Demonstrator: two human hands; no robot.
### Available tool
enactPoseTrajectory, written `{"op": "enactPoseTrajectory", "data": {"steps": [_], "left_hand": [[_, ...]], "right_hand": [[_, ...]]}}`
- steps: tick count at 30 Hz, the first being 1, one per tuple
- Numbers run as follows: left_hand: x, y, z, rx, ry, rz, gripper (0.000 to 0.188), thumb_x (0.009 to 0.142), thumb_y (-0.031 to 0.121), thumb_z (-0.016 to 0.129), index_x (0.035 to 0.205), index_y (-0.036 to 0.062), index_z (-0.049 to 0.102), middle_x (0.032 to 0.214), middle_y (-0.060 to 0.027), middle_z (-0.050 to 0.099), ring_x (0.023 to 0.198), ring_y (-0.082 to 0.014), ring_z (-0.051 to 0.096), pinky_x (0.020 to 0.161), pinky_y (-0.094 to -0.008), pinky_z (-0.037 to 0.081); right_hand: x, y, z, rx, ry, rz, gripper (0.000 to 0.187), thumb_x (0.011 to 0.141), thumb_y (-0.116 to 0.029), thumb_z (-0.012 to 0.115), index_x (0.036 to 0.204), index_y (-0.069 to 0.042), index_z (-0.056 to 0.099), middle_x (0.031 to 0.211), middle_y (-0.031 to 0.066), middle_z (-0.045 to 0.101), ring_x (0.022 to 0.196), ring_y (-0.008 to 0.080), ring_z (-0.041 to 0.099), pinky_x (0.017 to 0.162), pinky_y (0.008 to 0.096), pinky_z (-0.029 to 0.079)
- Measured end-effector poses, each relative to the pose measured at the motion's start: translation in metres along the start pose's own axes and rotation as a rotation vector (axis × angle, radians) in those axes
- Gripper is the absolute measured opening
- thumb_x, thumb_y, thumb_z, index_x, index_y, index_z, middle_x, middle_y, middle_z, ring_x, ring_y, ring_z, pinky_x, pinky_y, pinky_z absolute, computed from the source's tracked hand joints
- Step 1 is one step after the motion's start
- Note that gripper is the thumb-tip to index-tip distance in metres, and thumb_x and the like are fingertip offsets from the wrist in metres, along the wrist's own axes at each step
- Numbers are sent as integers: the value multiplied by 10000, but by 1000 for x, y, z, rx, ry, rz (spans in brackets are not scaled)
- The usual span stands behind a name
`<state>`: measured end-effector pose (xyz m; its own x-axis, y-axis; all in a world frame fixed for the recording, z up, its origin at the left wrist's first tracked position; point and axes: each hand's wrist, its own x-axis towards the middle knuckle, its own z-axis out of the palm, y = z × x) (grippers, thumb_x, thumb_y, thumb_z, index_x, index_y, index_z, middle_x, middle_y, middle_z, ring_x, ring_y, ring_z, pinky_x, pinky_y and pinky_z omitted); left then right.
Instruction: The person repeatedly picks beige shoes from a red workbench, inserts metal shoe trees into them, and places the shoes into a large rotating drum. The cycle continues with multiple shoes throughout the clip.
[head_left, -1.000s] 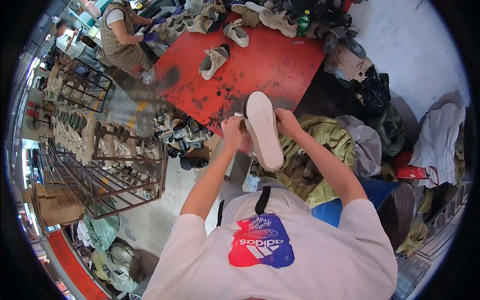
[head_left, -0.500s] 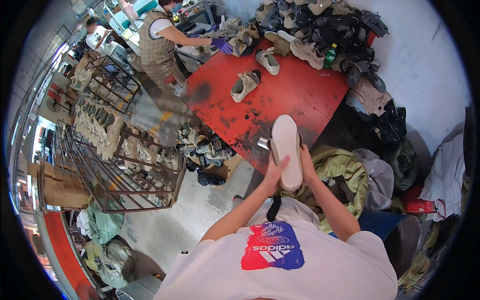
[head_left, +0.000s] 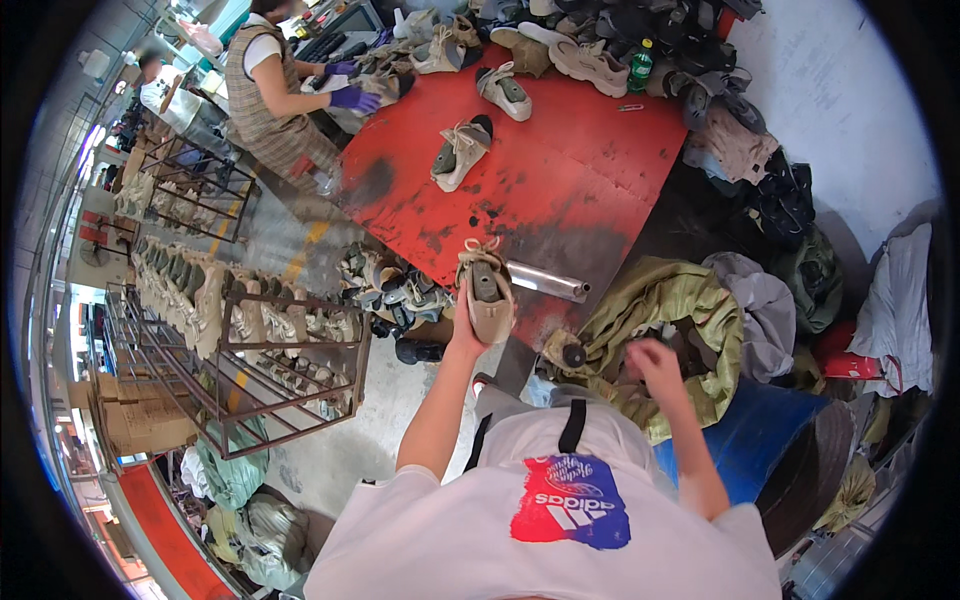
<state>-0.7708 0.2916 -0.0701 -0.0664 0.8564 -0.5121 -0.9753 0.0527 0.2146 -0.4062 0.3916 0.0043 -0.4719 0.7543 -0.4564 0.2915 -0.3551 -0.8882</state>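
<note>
Gripping the just-flipped shoe alone, the left hand is relieving the right hand, hovering rightward over the sack, its grip unclear.

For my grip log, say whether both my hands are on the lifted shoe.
No, only your left hand holds the shoe, while your right hand is apart from it, near the yellow sack.

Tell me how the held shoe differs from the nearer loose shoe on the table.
The held shoe is in the left grip; the table shoe rests on the red table. The held shoe looks larger than the table shoe. The held shoe sits almost straight in view; the table shoe lies slanted. Both are beige and laced.
</note>
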Motion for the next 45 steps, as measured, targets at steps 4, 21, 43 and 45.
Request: {"op": "enactPoseTrajectory", "data": {"steps": [4, 21, 43, 45], "left_hand": [[40, 17, -39, 25, -19, -73, 751, 906, 766, 476, 1274, 134, 645, 1121, -125, 710, 953, -316, 696, 772, -490, 571], [187, 315, -143, -320, 296, 814, 711, 988, 409, 478, 1524, -31, 324, 1610, -220, 323, 1467, -418, 346, 1191, -579, 349], [-403, -52, -215, 1499, 1054, -863, 237, 1018, 244, 572, 1138, 65, 672, 894, -19, 710, 737, -144, 668, 608, -299, 534], [-399, -78, -211, 1335, 1199, -746, 238, 1028, 243, 560, 1138, 65, 674, 896, -12, 708, 734, -130, 657, 598, -290, 519]], "right_hand": [[-58, 89, -25, -15, 165, 253, 217, 989, -191, 645, 1051, 12, 692, 849, 52, 687, 733, 107, 615, 671, 272, 519], [-109, 176, -22, 155, 282, 501, 263, 1003, -235, 608, 973, 15, 683, 783, 51, 654, 674, 129, 601, 639, 291, 518], [288, 572, -63, 148, 618, 833, 526, 981, -461, 611, 1110, 48, 643, 1027, 219, 657, 860, 341, 617, 766, 525, 461], [328, 577, -63, 351, 828, 921, 645, 935, -515, 656, 1236, 54, 633, 1217, 227, 654, 1015, 366, 646, 831, 503, 489]]}}
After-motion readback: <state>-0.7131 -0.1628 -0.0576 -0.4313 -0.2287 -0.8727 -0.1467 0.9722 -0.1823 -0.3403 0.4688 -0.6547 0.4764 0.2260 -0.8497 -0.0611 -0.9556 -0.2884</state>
